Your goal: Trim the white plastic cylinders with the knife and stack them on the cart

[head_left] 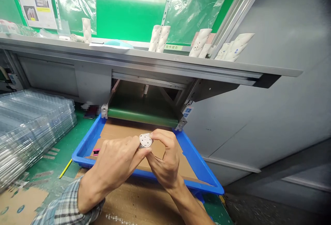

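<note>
Pinched btwn fingers of L hand [112,157] & R hand [167,159]: white cyl. part [146,141], holed end face twd viewer, held above blue tray [198,161]; green conveyor belt [142,113] beyond grip. If pinch is loosened or uneven, part could be tilted/dropped.

Workbench [64,145]: factory production line
Conveyor belt [142,114]: green
Blue tray [195,156]: below belt
Clear trays [43,125]: stacked left of belt
</note>
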{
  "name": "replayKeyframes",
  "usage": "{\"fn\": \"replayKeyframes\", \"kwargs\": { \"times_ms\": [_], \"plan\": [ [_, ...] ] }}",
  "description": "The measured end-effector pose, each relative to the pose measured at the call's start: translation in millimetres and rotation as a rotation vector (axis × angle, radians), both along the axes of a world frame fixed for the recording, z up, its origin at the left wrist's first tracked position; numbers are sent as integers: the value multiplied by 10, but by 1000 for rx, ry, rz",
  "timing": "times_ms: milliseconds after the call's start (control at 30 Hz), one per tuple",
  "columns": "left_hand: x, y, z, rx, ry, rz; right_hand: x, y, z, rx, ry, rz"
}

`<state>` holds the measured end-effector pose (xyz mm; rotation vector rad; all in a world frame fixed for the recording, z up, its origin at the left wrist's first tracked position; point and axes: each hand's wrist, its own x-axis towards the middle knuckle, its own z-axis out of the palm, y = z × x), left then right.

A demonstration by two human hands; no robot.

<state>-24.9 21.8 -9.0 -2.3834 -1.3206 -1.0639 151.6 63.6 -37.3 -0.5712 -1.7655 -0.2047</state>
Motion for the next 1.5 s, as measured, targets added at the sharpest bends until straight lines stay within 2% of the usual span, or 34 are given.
{"fn": "replayKeyframes", "kwargs": {
  "times_ms": [167, 333, 533, 700, 967, 1200, 1500],
  "plan": [
    [-96, 53, 48, 47, -103, -46, -17, 6, 12, -135, 32, 130],
    [-85, 68, 36, 171, -51, -56, -51, -19, -30, -158, 17, 211],
    [-130, 101, 64, 111, -58, -100, -16, 19, -36, -183, 135, 163],
    [-127, 69, 78, 85, -36, -76, -3, 58, -43, -202, 207, 229],
    [-78, 22, 45, 104, -123, -199, -17, 46, -17, -130, 186, 233],
    [-79, 42, 8, 98, -143, -195, -27, 47, 6, -93, 162, 201],
    [-82, 41, 44, 96, -144, -206, -27, 38, 22, -68, 137, 169]
  ]
}}
